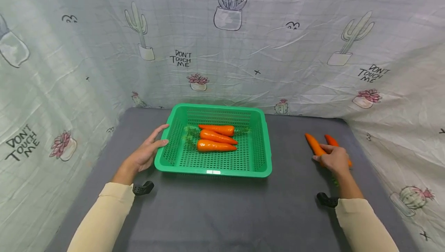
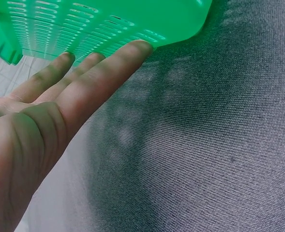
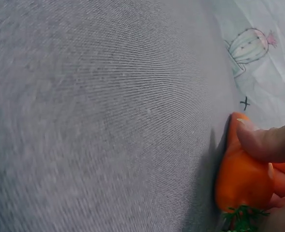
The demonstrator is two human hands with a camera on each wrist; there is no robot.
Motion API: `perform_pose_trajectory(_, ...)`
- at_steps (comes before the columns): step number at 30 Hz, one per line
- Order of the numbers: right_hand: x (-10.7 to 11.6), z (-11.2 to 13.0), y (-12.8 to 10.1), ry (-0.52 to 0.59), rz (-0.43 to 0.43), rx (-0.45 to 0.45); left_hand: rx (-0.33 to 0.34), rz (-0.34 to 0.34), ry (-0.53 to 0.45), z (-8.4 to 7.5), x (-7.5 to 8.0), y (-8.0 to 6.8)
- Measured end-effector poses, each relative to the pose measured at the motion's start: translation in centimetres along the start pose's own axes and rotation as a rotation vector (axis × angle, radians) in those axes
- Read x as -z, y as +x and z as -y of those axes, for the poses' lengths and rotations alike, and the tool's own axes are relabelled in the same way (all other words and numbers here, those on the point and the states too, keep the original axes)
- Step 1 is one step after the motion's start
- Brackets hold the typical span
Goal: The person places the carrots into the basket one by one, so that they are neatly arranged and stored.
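2 hands are seen on the grey table [image 1: 222, 213]. 2 carrots [image 1: 314, 144] lie under the right hand [image 1: 335, 160], one pinched between thumb and fingers [image 3: 263, 142], which only the right wrist view shows closely. The green basket [image 1: 167, 153] is touched by the left hand [image 1: 144, 155], fingers straight against its wall. 3 carrots in the basket [image 1: 215, 138] are shown only by the head view.

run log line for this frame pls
left hand: steadies basket | right hand: grips carrot | basket: three carrots
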State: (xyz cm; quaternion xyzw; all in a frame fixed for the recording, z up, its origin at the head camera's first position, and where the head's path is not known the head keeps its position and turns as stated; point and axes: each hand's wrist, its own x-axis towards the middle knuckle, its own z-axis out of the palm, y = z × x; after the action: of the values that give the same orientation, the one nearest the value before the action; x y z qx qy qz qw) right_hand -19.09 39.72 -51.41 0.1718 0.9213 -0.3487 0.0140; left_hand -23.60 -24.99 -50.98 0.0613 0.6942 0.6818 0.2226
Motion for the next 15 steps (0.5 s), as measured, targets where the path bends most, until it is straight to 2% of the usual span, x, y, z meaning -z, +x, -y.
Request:
perform_pose_trajectory(7,-0.32,0.39,0.38,0.046,-0.002,-0.058,0.0,0.001,-0.018,-0.13,0.11,-0.43)
perform_pose_trajectory(15,-0.05,0.46,0.37,0.066,0.019,-0.072,-0.005,0.005,-0.028,-0.16,-0.1,-0.21)
